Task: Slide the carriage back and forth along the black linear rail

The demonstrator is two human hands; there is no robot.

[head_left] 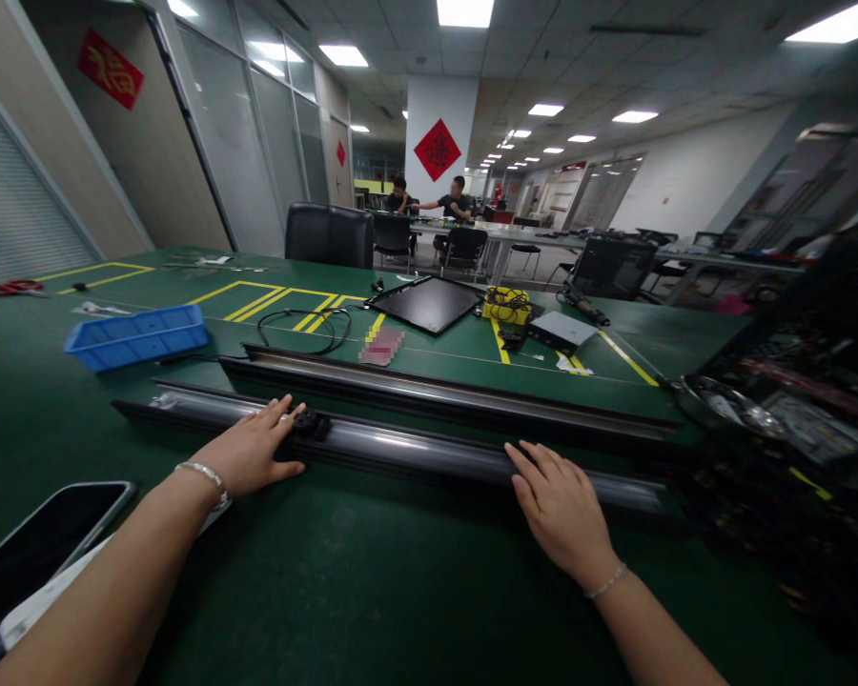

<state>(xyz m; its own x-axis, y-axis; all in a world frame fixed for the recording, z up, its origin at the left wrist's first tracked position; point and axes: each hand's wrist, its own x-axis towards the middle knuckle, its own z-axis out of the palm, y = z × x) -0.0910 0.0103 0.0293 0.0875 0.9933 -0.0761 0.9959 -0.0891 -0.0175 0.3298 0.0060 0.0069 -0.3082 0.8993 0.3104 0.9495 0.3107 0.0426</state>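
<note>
Two long dark metal rails lie side by side across the green table. On the near rail (415,450) rests my left hand (254,453), fingers stretched flat, its fingertips touching a small black block (313,425) mounted on that rail. My right hand (554,505) lies flat on the same rail further right, fingers extended and together. The far rail (436,389) runs parallel just behind, untouched. Neither hand grips anything.
A phone (39,553) lies at the near left by my forearm. A blue tray (137,335), black cable (304,329), black panel (429,303), yellow cable bundle (507,305) and grey box (563,331) sit further back. Cluttered equipment (793,400) stands at right. Two people sit far behind.
</note>
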